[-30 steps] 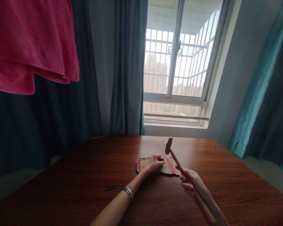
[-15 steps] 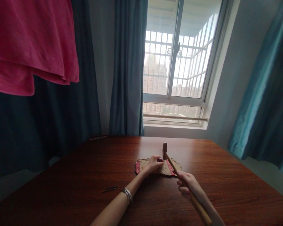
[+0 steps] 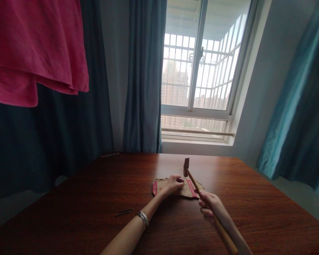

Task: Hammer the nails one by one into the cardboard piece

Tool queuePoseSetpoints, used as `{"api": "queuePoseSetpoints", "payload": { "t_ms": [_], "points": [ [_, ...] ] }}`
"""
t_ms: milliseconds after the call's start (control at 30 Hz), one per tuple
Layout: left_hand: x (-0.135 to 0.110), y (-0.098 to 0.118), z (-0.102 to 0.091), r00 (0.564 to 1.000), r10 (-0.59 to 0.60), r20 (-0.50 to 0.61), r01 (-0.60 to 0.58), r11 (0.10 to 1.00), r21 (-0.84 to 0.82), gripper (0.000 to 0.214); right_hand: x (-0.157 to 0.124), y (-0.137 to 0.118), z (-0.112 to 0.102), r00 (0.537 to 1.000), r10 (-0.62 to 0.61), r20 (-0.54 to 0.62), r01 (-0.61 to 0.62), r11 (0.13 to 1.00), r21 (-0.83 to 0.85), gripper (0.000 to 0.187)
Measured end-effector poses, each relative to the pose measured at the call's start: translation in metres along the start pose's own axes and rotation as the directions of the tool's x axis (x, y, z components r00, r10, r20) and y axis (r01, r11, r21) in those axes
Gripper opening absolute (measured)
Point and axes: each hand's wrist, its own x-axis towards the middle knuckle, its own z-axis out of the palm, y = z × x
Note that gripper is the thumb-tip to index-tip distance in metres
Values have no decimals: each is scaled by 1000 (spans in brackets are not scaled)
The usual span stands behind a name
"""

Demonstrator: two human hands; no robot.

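A hammer with a long wooden handle is gripped in my right hand, its metal head raised a little above the table. Beneath it lies a flat piece with a beige dotted pattern and pink bands, perhaps cardboard, its edges ragged. My left hand rests on that piece, fingers pinched together near its middle. Whatever the fingertips hold is too small to make out. The hammer head hangs just right of and beyond my left fingertips, apart from them.
Several thin dark nail-like rods lie on the brown wooden table left of my left forearm. A pink cloth hangs at upper left. Behind the table are blue curtains and a barred window.
The hammer head has risen slightly away from my left fingertips. My left hand and the patterned piece have stayed in place.
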Motion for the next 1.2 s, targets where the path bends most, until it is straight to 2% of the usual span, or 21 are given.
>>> {"api": "queuePoseSetpoints", "payload": {
  "t_ms": [100,233,467,633,833,1067,1200],
  "points": [
    [1,-3,1,1000,18,-3,-18,1000,0,19,1,2,0,1000,-18,2,18,1000,23,44],
    [2,-6,2,1000,-13,8,13,1000,17,20,3,6,-3,999,27,-34,-28,999,-17,43],
    [1,-3,2,1000,-2,10,2,1000,-4,22,2,4,-2,1000,4,12,-4,1000,23,51],
    [1,-4,2,1000,-25,11,25,1000,3,21,4,7,-4,999,44,-3,-44,999,25,44],
    [1,-5,2,1000,26,0,-26,1000,-1,20,5,3,-4,999,15,40,-17,999,46,55],
    [1,-6,1,1000,4,20,-4,1000,-12,20,4,11,-4,998,61,-7,-61,998,28,48],
    [1,-6,0,1000,20,10,-20,1000,-17,21,4,8,-3,1000,25,-11,-25,999,24,45]
  ]
}}
